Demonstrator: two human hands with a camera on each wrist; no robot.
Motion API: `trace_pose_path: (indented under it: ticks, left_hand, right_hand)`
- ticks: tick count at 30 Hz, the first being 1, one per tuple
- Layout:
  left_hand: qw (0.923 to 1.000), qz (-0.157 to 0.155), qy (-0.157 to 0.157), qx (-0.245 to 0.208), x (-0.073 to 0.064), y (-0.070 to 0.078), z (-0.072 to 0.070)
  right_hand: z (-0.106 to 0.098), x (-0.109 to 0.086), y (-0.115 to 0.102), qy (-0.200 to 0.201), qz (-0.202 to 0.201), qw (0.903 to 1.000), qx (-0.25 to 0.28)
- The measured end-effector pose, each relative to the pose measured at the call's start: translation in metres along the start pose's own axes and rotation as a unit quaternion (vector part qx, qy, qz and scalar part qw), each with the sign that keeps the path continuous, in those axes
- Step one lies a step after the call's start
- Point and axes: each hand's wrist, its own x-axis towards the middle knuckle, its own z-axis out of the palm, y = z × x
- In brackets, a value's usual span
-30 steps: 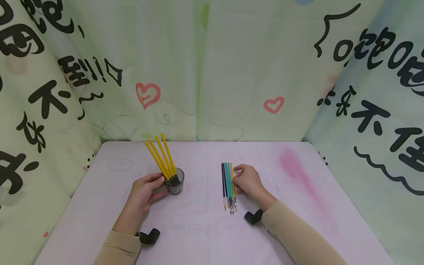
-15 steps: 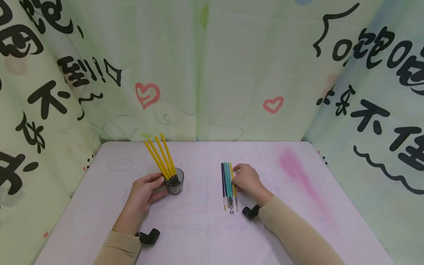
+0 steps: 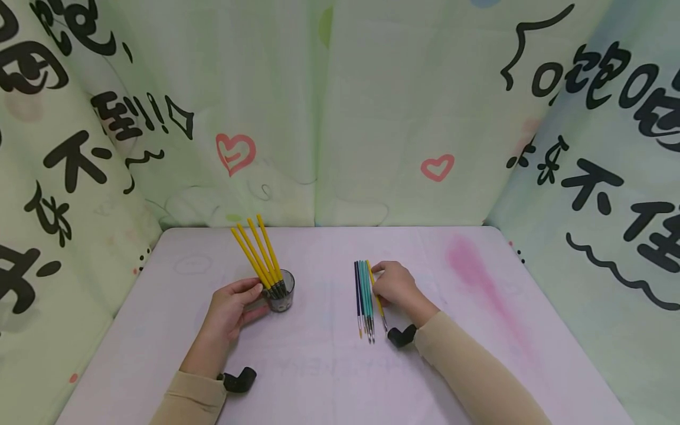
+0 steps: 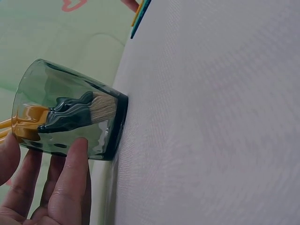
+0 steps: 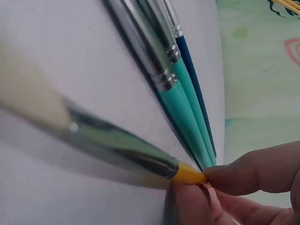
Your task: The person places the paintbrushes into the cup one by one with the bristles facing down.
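Note:
My left hand (image 3: 234, 307) holds a smoky clear glass (image 3: 285, 300) at its left side, with the thumb by the rim. Several yellow-handled paintbrushes (image 3: 258, 251) lean leftwards in it, and the left wrist view shows pale bristles (image 4: 103, 107) down inside the glass. Between thumb and finger, my right hand (image 3: 398, 285) pinches a paintbrush by its yellow handle (image 5: 188, 174), just above the metal ferrule (image 5: 122, 143). This brush slants away from a row of teal paintbrushes (image 3: 365, 289) and dark blue paintbrushes (image 3: 357, 289) lying side by side on the table.
A pale pinkish cloth covers the table (image 3: 319, 378), with a pink stain (image 3: 478, 277) at the right. Light green curtains (image 3: 372, 106) with black lettering and red hearts enclose the back and sides. A black device (image 3: 402, 336) sits at the right wrist.
The yellow paintbrush in my right hand has swung its bristle end to the right, away from the row. My left hand and the glass stay in place.

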Motion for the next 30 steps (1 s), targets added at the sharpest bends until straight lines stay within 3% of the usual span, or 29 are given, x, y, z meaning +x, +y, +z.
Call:
trace_pose_path:
  ticks: [14, 30]
  left_hand:
    - [1.0000, -0.002, -0.002, -0.007, 0.000, 0.000, -0.002]
    - [1.0000, 0.005, -0.005, -0.003, 0.001, 0.000, -0.001]
  right_hand:
    - [-0.001, -0.012, 0.009, -0.012, -0.018, 0.9868, 0.160]
    - [-0.004, -0.026, -0.013, 0.014, -0.070, 0.9617, 0.264]
